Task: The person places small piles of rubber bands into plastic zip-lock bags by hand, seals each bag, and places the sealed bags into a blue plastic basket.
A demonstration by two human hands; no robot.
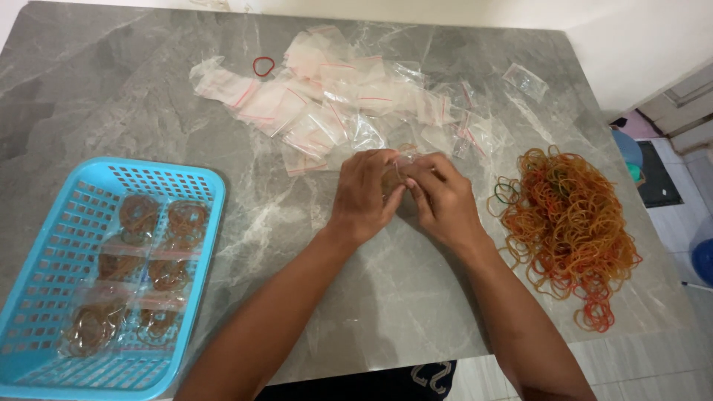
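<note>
My left hand point(366, 194) and my right hand point(444, 199) meet at the middle of the grey marble table point(111, 96), both pinching one small clear zip bag point(405, 158) with rubber bands inside. The bag is mostly hidden by my fingers. Just beyond my hands lies a spread of empty clear zip bags point(334, 96) with red seal strips. A heap of orange and red rubber bands point(568, 226) lies to the right of my right hand.
A light blue plastic basket point(44, 245) at the front left holds several filled bags of rubber bands point(141, 275). A single red rubber band point(263, 66) lies at the back. One stray clear bag point(526, 79) sits far right. The table's right edge drops to a tiled floor.
</note>
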